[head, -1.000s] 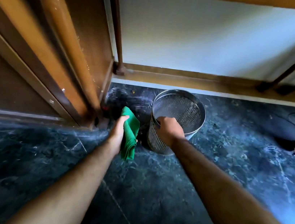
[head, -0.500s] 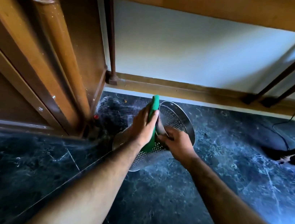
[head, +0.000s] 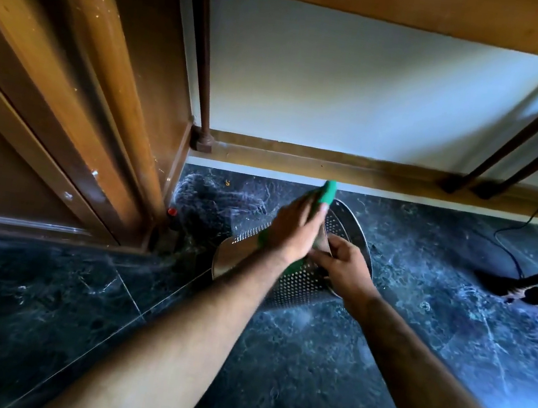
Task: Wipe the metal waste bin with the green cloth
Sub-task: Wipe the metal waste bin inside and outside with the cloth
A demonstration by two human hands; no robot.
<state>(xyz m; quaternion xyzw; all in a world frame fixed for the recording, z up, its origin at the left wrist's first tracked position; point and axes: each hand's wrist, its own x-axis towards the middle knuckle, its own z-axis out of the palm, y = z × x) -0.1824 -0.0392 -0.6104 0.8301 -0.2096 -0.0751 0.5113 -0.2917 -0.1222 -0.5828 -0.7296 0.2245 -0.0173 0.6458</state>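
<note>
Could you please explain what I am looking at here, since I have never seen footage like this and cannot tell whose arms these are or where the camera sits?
There is no machine: the camera is worn on a person's head and looks down at their two bare arms. The left hand presses a green cloth against a perforated metal waste bin, which is tipped over at an angle on the dark marble floor. The right hand grips the bin at its rim to steady it. Wooden furniture stands to the left, a pale wall is behind, and a thin black cable trails at the right.
</note>
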